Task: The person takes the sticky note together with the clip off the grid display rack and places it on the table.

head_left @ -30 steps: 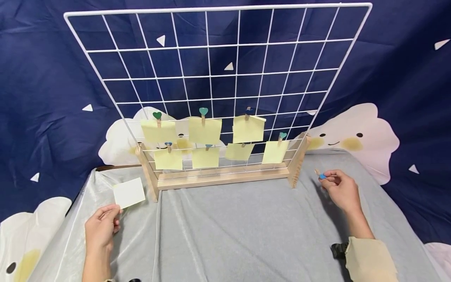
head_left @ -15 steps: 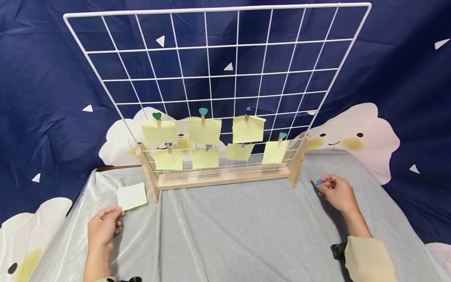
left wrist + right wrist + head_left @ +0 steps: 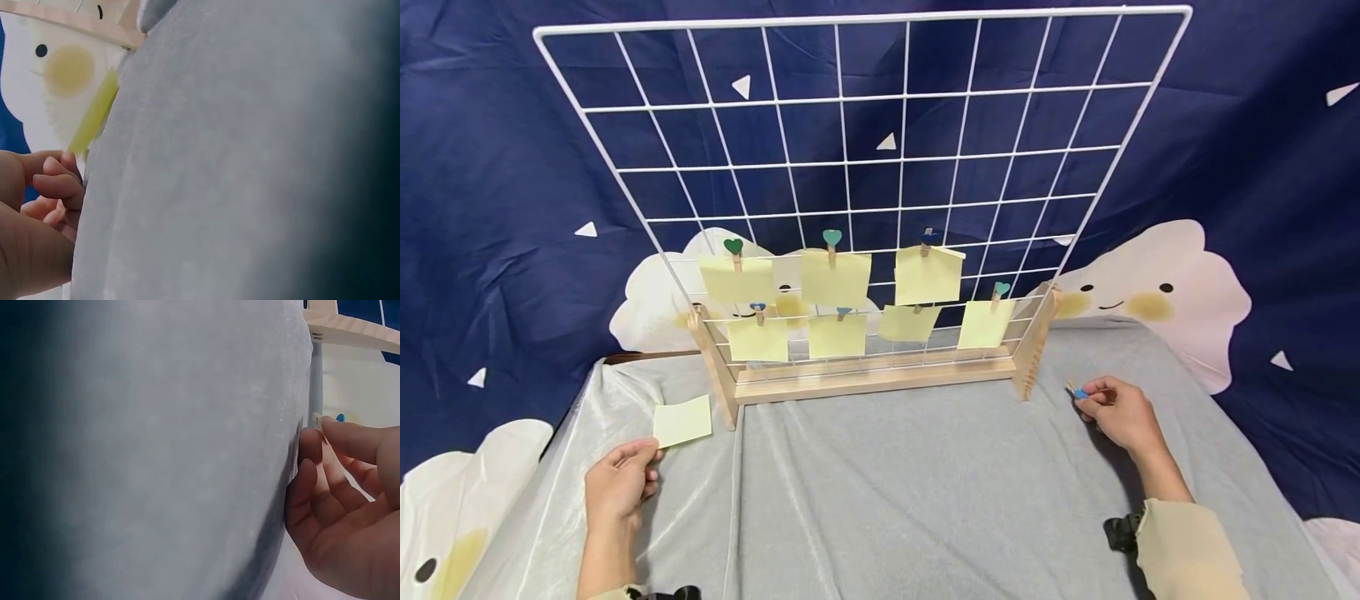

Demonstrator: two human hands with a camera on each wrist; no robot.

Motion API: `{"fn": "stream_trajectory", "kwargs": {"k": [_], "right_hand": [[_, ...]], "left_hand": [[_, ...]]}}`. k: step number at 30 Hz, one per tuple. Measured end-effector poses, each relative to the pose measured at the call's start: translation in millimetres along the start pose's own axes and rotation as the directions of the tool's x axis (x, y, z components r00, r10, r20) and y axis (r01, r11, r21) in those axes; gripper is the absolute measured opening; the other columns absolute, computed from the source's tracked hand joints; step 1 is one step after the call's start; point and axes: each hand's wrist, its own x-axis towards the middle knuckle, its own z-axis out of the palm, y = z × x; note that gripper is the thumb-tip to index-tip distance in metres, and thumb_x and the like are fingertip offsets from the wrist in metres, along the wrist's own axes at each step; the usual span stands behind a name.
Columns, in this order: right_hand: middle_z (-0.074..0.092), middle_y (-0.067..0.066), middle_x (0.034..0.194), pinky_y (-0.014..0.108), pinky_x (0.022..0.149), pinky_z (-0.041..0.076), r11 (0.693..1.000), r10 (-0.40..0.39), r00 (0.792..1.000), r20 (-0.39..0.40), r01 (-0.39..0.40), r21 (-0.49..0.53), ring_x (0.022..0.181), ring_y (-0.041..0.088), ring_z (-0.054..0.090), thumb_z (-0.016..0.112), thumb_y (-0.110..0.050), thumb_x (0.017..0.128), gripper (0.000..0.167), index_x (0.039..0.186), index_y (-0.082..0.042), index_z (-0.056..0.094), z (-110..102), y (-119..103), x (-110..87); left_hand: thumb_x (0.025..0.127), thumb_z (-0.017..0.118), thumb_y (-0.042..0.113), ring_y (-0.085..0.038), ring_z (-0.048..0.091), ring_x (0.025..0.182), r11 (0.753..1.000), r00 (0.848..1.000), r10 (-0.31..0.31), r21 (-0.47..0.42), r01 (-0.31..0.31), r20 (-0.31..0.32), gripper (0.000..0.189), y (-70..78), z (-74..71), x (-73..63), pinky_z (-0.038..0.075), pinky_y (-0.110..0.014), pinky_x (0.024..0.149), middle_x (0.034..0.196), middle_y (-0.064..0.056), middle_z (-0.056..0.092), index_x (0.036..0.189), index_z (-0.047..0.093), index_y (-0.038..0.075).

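Note:
My left hand (image 3: 619,483) pinches a pale yellow sticky note (image 3: 682,422) by its near corner, left of the rack's wooden foot. In the left wrist view the sticky note (image 3: 95,115) shows nearly edge-on beyond the thumb and fingers. On the right, my right hand (image 3: 1122,412) pinches a small wooden clothespin (image 3: 1080,393) with a blue decoration. The right wrist view shows only a bit of that clothespin past the fingertips. Between the hands stands a white wire grid (image 3: 872,162), with several yellow notes (image 3: 837,279) clipped on its lower part by heart-topped clothespins (image 3: 832,238).
The grid stands in a wooden base (image 3: 880,382) with a slanted foot at each end. Grey cloth (image 3: 887,492) covers the table. Behind hangs a dark blue curtain (image 3: 482,208) printed with clouds and white triangles.
The left hand has shifted slightly right, and its sticky note sits lower and tilts flatter. The right hand has come down a little with the clothespin. The clipped notes are unchanged.

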Motion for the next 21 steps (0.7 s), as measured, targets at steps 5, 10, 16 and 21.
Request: {"fn": "stream_trajectory", "kwargs": {"k": [5,10,16,21], "right_hand": [[0.066,0.008,0.08,0.027,0.052,0.05,0.999,-0.006,0.999,0.039,0.008,-0.042,0.068,0.016,0.061,0.067,-0.005,0.093,0.014,0.101,0.006,0.062,-0.9,4.3,0.7],[0.065,0.008,0.08,0.027,0.053,0.049,0.998,0.032,0.997,0.071,-0.028,-0.059,0.067,0.016,0.06,0.068,-0.006,0.092,0.016,0.099,0.007,0.061,-3.3,5.7,0.7],[0.065,0.01,0.08,0.027,0.054,0.052,0.996,0.079,0.995,0.066,-0.077,-0.036,0.068,0.015,0.062,0.067,-0.005,0.094,0.017,0.101,0.008,0.059,-3.9,2.0,0.4],[0.066,0.008,0.078,0.027,0.053,0.053,0.995,0.094,0.994,0.047,-0.093,-0.025,0.065,0.013,0.062,0.067,-0.006,0.093,0.018,0.101,0.008,0.06,-4.5,0.0,1.3]], "left_hand": [[0.099,0.064,0.008,-0.004,0.053,0.052,0.999,1.0,-0.021,-0.038,0.021,-0.001,0.02,0.7,-0.6,0.9,0.045,-0.019,0.042,0.068,0.006,0.068,0.082,0.068,0.017],[0.1,0.063,0.008,-0.004,0.054,0.053,0.997,0.999,-0.035,-0.067,0.035,-0.005,0.012,1.6,-0.7,1.2,0.045,-0.019,0.043,0.068,0.005,0.067,0.089,0.066,0.013],[0.099,0.063,0.005,-0.004,0.054,0.051,0.992,0.999,-0.037,-0.122,0.035,-0.013,0.019,3.2,-0.1,-0.5,0.045,-0.019,0.043,0.068,0.004,0.068,0.083,0.067,0.015],[0.098,0.063,0.004,-0.004,0.054,0.051,0.993,0.999,-0.032,-0.118,0.03,-0.012,0.017,3.3,0.7,-1.4,0.045,-0.019,0.043,0.068,0.004,0.068,0.085,0.065,0.014]]}}
